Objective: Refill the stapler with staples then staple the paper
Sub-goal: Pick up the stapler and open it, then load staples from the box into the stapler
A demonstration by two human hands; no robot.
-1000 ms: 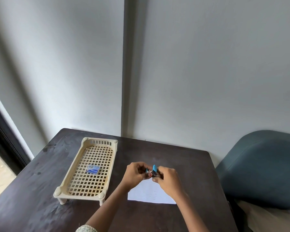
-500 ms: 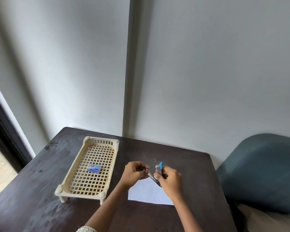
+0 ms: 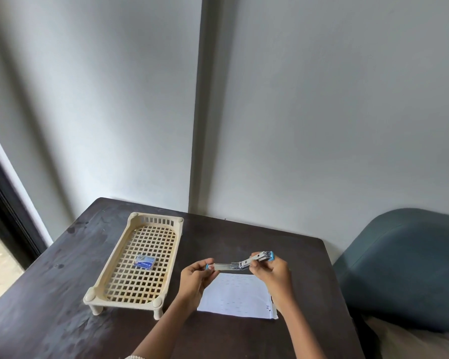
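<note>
A small metal stapler (image 3: 240, 264) with blue ends is swung wide open, almost flat, above the table. My left hand (image 3: 196, 277) pinches its left end and my right hand (image 3: 271, 273) grips its right end. Under both hands lies a white sheet of paper (image 3: 237, 296) on the dark table. A small blue box of staples (image 3: 145, 262) rests in the cream lattice tray (image 3: 109, 286) to the left.
The dark wooden table (image 3: 49, 307) stands against a grey wall. A blue-grey upholstered chair (image 3: 405, 268) sits close to the table's right edge. A dark window frame (image 3: 5, 216) runs along the left.
The stapler was held folded between both hands; my hands have pulled apart and it now lies swung open, its two halves spread nearly in a line.
</note>
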